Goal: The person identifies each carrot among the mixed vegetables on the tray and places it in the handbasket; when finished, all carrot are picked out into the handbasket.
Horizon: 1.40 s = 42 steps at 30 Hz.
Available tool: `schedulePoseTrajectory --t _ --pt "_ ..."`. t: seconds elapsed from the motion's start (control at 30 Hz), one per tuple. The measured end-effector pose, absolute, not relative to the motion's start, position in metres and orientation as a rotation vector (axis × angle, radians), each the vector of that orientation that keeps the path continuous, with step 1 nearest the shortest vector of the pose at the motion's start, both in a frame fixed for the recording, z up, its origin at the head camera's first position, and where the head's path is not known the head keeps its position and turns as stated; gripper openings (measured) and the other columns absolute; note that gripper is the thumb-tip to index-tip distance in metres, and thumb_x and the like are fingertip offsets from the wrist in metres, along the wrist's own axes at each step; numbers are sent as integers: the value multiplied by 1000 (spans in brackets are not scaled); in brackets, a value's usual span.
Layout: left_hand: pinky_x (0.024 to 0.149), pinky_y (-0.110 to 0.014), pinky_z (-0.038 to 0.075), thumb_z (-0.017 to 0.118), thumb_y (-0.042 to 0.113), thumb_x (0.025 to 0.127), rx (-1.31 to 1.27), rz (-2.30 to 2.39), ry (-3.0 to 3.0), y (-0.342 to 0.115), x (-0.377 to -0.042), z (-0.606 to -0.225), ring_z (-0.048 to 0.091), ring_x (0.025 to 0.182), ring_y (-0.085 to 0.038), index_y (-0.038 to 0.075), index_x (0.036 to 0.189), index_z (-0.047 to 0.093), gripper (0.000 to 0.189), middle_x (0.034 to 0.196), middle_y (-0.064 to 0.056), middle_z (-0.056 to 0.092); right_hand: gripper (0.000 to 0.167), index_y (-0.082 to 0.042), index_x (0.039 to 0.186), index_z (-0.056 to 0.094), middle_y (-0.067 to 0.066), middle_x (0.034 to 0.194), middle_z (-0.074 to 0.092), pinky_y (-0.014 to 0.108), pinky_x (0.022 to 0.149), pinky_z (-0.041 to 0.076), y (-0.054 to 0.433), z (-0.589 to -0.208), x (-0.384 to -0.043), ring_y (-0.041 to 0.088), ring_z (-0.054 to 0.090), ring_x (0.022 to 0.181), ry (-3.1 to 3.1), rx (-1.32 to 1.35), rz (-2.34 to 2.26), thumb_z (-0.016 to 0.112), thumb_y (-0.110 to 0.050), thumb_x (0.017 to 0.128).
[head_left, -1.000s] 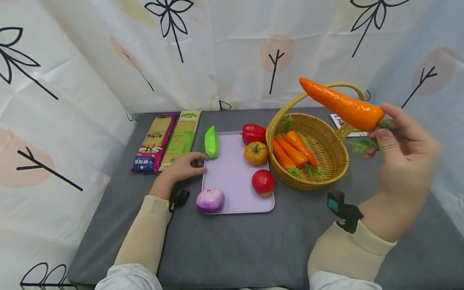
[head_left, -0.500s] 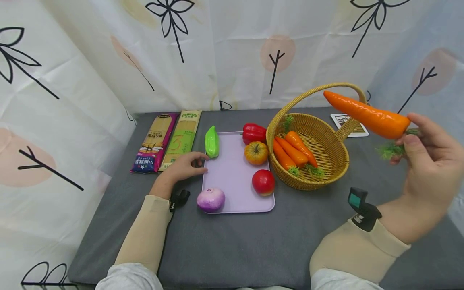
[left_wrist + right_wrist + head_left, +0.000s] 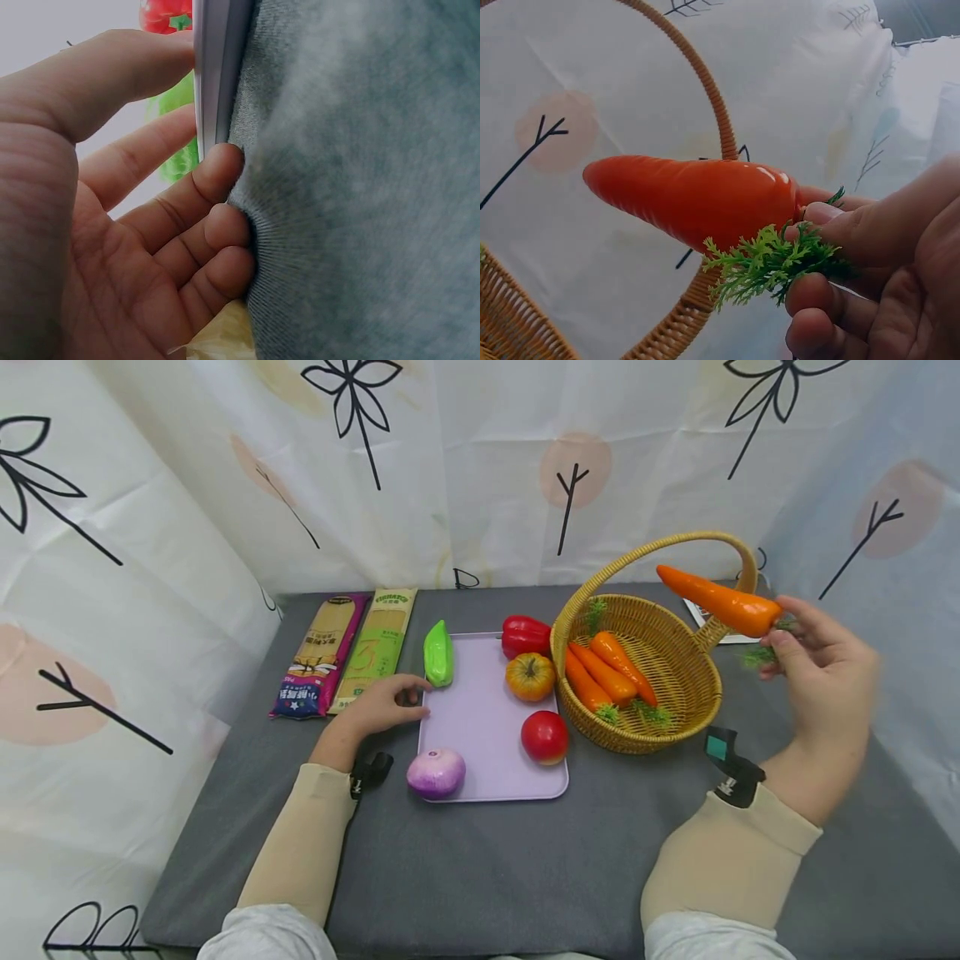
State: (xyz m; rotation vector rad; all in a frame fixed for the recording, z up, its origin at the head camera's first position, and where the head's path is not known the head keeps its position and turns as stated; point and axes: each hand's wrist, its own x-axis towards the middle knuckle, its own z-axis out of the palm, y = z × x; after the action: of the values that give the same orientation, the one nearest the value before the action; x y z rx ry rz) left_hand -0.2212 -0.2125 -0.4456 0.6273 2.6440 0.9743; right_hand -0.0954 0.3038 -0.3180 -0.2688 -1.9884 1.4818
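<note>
My right hand [image 3: 828,677] pinches an orange carrot [image 3: 720,600] by its leafy green top, thumb against fingers. The carrot is in the air, level with the basket's handle, tip pointing left; the right wrist view shows its body [image 3: 697,199] and feathery leaves [image 3: 772,262]. Several more carrots [image 3: 611,672] lie in the wicker basket [image 3: 693,693]. At the left edge of the lilac tray [image 3: 483,710], my left hand [image 3: 378,703] touches the rim with thumb and index finger [image 3: 150,154]; its other fingers bend down onto the grey cloth.
On the tray are a green vegetable [image 3: 438,654], a purple onion [image 3: 437,774], a red tomato [image 3: 544,737], a small pumpkin [image 3: 530,677] and a red pepper [image 3: 523,636]. Two noodle packets [image 3: 318,656] lie left. A printed card [image 3: 738,639] lies behind the basket.
My right hand first moved right with the carrot, then came back left and somewhat farther from me. The left hand has stayed at the tray's edge.
</note>
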Motion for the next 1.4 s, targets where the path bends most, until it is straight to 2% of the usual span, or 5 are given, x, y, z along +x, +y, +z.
schedulePoseTrajectory --t 0.47,0.77,1.13,1.3,1.4 --pt "79 -39 44 77 31 92 621 978 2640 -212 -221 -445 51 93 -24 16 130 67 42 103 -6 58 44 -10 149 55 -14 98 60 14 65 51 304 -343 -124 3 61 67 -2442 -274 1343 58 -17 105" --pt "80 -40 45 77 30 92 624 977 2636 -213 -221 -445 52 94 -24 16 130 67 42 104 -6 59 45 -8 151 50 16 117 60 22 66 53 295 -351 -143 12 62 72 -2705 -276 1330 54 -14 107" --pt "78 -39 44 77 30 92 625 971 2638 -212 -221 -445 51 93 -24 16 131 67 42 103 -6 58 47 -9 153 48 21 126 58 30 72 49 287 -358 -154 33 58 91 -2890 -274 1265 53 -18 107" --pt "78 -39 44 77 30 92 620 970 2639 -212 -222 -445 51 92 -23 16 131 67 42 103 -6 57 48 -9 152 49 25 126 56 38 72 43 284 -360 -158 35 51 93 -2935 -234 1177 56 -23 107" --pt "77 -39 43 77 30 92 625 968 2641 -212 -221 -444 50 92 -23 15 131 67 43 103 -6 57 49 -6 152 48 28 132 54 44 79 45 284 -359 -158 38 51 100 -2951 -239 1169 56 -21 106"
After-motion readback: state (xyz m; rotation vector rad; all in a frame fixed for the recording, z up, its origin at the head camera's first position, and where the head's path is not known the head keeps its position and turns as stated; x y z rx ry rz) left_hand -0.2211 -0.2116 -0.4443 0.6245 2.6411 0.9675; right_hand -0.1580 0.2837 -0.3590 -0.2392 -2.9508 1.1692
